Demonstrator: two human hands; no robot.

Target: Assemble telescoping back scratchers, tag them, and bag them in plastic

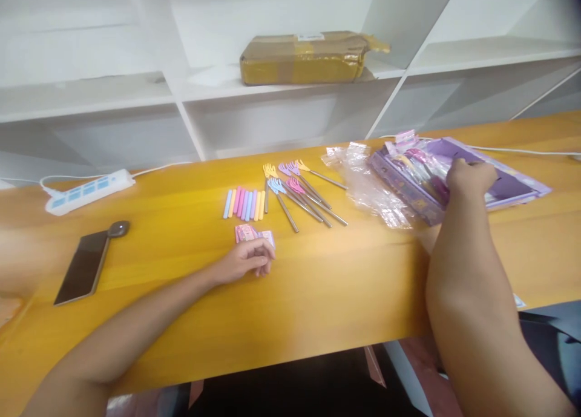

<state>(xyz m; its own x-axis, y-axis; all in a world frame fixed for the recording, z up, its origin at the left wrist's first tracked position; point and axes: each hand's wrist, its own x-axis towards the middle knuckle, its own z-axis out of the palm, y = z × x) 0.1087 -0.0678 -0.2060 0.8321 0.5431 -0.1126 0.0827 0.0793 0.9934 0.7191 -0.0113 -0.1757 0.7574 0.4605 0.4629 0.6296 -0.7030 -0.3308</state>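
Reaching for bagged pieces in the purple box on the table, you should draw them out singly, your right hand's grip unclear from here, your left hand's fingers loosely open beside small cards.

No readable text, brand or number appears. A white label on the taped cardboard box is too blurred to decipher, as is printing on the small pink and lilac cards on the wooden counter and on the patterned purple box.
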